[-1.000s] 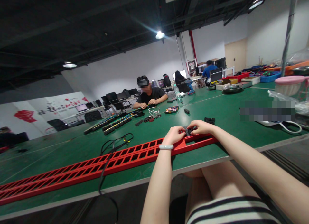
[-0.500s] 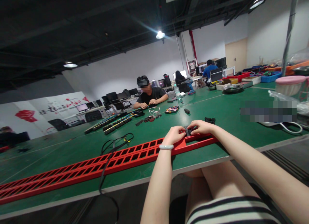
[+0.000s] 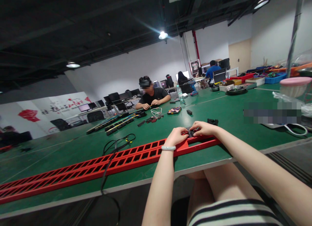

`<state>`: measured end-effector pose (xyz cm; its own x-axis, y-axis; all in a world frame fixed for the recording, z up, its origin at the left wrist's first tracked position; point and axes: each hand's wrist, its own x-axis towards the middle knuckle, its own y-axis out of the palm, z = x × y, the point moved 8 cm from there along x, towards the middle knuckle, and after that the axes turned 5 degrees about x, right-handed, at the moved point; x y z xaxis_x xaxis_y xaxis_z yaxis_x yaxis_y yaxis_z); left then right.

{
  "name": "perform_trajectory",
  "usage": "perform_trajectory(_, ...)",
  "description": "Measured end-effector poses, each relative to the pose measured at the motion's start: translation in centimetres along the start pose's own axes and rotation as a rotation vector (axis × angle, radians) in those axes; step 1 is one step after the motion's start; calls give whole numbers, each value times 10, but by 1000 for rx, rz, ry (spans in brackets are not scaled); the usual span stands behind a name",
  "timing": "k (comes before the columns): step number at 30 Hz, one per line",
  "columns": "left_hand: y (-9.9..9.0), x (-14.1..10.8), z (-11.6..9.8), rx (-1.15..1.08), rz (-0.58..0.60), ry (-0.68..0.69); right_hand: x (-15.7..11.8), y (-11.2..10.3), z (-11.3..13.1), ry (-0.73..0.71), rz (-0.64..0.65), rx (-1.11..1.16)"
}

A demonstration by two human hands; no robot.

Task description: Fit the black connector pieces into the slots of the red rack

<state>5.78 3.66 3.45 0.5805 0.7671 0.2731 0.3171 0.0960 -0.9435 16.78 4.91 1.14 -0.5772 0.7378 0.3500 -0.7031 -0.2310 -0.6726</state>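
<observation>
A long red slotted frame lies along the near edge of the green table, reaching to the far left. At its right end, my left hand and my right hand meet over a small black part. The fingers of both hands are bent and closed on this part from either side. My left wrist, with a pale bracelet, rests over the red frame. A black cable crosses the frame and hangs off the table edge.
Black pieces lie just beyond my right hand. Farther off are a colourful small box, a bottle, black strips with wires and a seated person. Trays, a metal dish and a pink-lidded tub stand right.
The whole view has shifted very slightly. Both hands stay at the black part with hardly any visible movement.
</observation>
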Motion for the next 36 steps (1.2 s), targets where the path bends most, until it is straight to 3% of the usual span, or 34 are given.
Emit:
perform_trajectory(24, -1, 0, 1, -44, 17, -49, 1, -1, 2, -16, -37, -42)
perform_trajectory(32, 2, 2, 3, -57, -10, 11, 3, -2, 2, 41, -178, -223)
perform_trajectory(36, 4, 2, 3, -51, -6, 17, 4, 2, -1, 65, -153, -259)
